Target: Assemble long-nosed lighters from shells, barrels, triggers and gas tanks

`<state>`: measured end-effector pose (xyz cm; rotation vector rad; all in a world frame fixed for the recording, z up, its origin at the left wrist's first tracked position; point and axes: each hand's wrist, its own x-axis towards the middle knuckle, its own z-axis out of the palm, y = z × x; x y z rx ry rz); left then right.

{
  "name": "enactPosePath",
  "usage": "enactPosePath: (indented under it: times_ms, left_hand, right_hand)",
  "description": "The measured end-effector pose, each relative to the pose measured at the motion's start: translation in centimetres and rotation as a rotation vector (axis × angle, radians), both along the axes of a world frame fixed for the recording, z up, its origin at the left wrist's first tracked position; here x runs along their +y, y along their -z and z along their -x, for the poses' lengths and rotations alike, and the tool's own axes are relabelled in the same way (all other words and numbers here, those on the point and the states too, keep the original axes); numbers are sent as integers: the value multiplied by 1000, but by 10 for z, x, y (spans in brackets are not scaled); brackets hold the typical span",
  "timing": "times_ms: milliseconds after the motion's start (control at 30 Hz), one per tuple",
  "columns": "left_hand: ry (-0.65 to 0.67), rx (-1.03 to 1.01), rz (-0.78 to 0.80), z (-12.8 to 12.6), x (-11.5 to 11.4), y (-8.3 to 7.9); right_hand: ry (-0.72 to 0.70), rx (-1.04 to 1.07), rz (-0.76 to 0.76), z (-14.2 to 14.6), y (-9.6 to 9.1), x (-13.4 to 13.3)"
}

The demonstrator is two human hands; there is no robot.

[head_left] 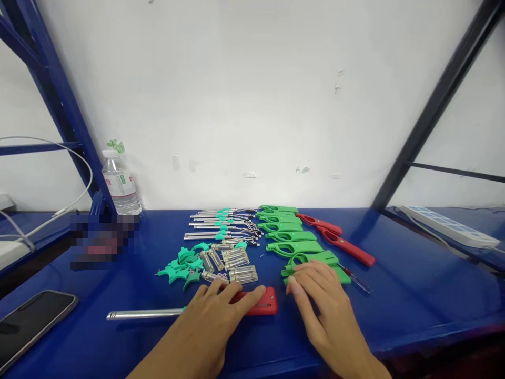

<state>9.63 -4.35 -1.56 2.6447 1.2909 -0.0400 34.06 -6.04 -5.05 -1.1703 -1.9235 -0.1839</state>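
The left grip (211, 318) pinched a seemingly rod-fitted red lighter (267, 302), rodless green casings (305, 248) beyond; the right grip (325, 297), I couldn't tell

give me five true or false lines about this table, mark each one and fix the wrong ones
1. The left hand is on a red handle. True.
2. The right hand is beside the phone. False: it is over the green handles.
3. Silver tubes lie left of the green handles. True.
4. The loose teal pieces lie right of the green handles. False: they lie to the left.
5. The bottle has a white cap. True.
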Motion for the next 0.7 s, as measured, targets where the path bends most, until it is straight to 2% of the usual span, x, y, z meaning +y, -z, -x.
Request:
enactPosePath:
  times_ms: [100,267,367,467,600,700]
  left_hand:
    - [-6,26,22,0,0,-4]
    - [-15,37,55,-2,-3,-7]
    - [-12,-46,10,-2,-6,-7]
    - [-13,-107,-6,-1,-8,-7]
    - [-7,-118,7,1,-7,-7]
    - [-6,-131,9,2,-10,-10]
  right_hand:
    - [116,58,-31,-37,1,5]
    - [412,19,238,-138,20,-5]
    - [488,24,351,-176,35,-14]
    - [510,20,399,-180,41,-13]
    - [467,-4,402,-170,33,-1]
    - [515,18,449,-180,28,2]
